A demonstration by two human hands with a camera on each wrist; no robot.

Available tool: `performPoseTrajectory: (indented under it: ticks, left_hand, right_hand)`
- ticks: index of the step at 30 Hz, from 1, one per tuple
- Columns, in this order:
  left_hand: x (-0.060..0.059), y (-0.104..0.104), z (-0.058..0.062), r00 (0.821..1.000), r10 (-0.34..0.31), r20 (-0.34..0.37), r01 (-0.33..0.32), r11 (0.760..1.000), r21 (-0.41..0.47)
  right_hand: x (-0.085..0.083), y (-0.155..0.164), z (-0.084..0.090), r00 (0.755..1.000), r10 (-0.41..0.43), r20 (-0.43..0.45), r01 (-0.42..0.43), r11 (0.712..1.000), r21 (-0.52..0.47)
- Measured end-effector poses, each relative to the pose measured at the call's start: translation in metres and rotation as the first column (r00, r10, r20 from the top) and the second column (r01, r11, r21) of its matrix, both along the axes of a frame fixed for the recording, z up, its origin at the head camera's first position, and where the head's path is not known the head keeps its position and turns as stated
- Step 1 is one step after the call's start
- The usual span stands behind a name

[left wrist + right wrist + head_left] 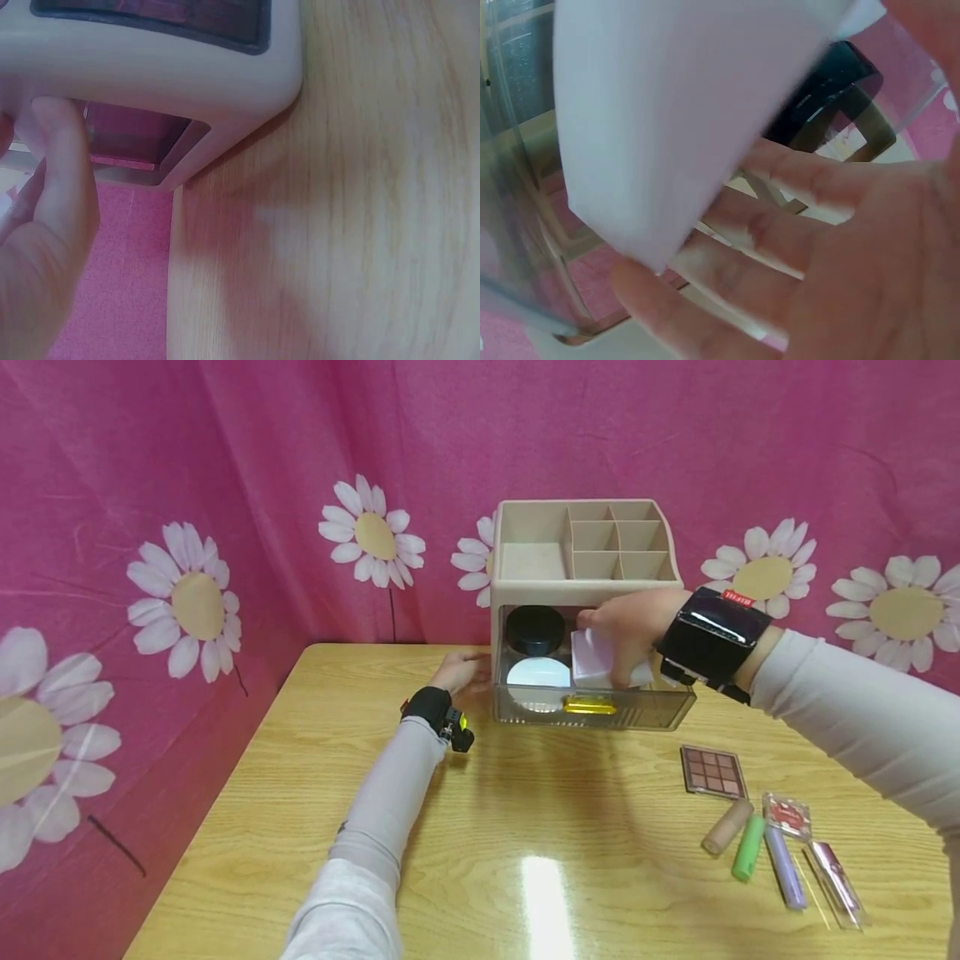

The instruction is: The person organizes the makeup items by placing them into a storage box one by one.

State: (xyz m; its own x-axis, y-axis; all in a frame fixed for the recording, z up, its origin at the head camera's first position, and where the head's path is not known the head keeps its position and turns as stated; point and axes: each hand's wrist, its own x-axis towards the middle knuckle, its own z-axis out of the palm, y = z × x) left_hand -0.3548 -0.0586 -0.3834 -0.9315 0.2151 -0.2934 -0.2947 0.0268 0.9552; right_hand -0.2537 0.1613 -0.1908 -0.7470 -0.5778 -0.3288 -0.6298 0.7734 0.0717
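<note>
Pale lilac compact point(600, 657) is in my right hand point(626, 631), fingers curled round it, held over the right half of the pulled-out clear drawer point(592, 710) of the beige organizer point(585, 556). It sits tilted, flat face toward the camera, lower edge dipping into the drawer; can't tell if it touches the drawer floor yet. Free space lies straight below my fingers, between the white round compact point(537, 675) on the left and the drawer's right wall. Black jar point(536, 629) is behind the white one. Gold handle point(589, 704) is on the drawer front, just below my hand.

Left hand point(459, 671) is at the organizer's left side, thumb point(64, 161) pressed flat against the casing, nothing gripped. Right hand is the only one near the compact.

View differences:
- Head view gives the full layout: drawer out, both hands, and the palette point(713, 772) plus tubes point(747, 847) lying on the table point(525, 860) well to the right.
- Right wrist view shows my fingers point(727, 270) under the lilac compact point(682, 112), with the black jar point(832, 97) beyond through the clear wall; blurred.
- Left wrist view shows only my thumb on the organizer corner point(225, 75), which the head view hides.
</note>
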Motion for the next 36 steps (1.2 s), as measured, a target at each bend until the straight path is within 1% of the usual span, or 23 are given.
performPoseTrajectory:
  ticks: [6, 10, 12, 14, 19, 22, 27, 33, 34, 35, 36]
  left_hand:
    - [0.001, -0.001, 0.001, 1.000, 0.002, 0.000, -0.002, 1.000, -0.017]
    - [0.001, -0.001, 0.001, 1.000, 0.001, 0.008, -0.001, 1.000, 0.003]
    - [0.000, 0.000, 0.000, 1.000, 0.004, 0.013, -0.004, 1.000, 0.021]
    - [0.000, 0.000, 0.000, 1.000, 0.006, 0.016, -0.007, 1.000, 0.026]
    - [0.000, 0.001, 0.000, 1.000, 0.001, 0.014, -0.001, 1.000, 0.015]
    - [0.000, 0.001, -0.001, 1.000, 0.001, 0.008, -0.002, 1.000, 0.015]
    - [-0.001, 0.000, -0.002, 1.000, 0.007, 0.002, -0.007, 1.000, 0.025]
    - [0.001, 0.000, 0.001, 1.000, 0.003, 0.007, -0.003, 1.000, -0.002]
    - [0.004, 0.000, 0.004, 1.000, -0.002, 0.008, 0.002, 1.000, -0.007]
    - [0.004, -0.001, 0.004, 1.000, -0.002, 0.007, 0.002, 1.000, -0.007]
    - [0.005, -0.001, 0.005, 1.000, -0.003, 0.006, 0.003, 1.000, -0.004]
  right_hand:
    - [-0.002, -0.005, -0.001, 0.998, -0.064, 0.030, 0.061, 0.995, 0.078]
    - [-0.003, -0.008, -0.003, 0.993, -0.104, 0.049, 0.098, 0.990, 0.105]
    - [-0.003, -0.009, -0.004, 0.992, -0.119, 0.045, 0.113, 0.987, 0.116]
    - [-0.003, -0.010, -0.006, 0.992, -0.122, 0.031, 0.117, 0.984, 0.131]
    - [-0.005, -0.012, -0.010, 0.996, -0.085, -0.001, 0.084, 0.981, 0.177]
    - [-0.005, -0.012, -0.011, 0.997, -0.079, -0.010, 0.080, 0.980, 0.180]
    - [-0.006, -0.013, -0.011, 0.995, -0.096, -0.011, 0.097, 0.981, 0.168]
    - [-0.004, -0.013, -0.009, 0.992, -0.124, -0.019, 0.126, 0.976, 0.181]
    - [-0.004, -0.012, -0.009, 0.993, -0.116, -0.020, 0.118, 0.978, 0.173]
    - [-0.004, -0.011, -0.008, 0.994, -0.108, -0.014, 0.108, 0.981, 0.158]
    - [-0.003, -0.010, -0.007, 0.993, -0.117, 0.004, 0.115, 0.984, 0.133]
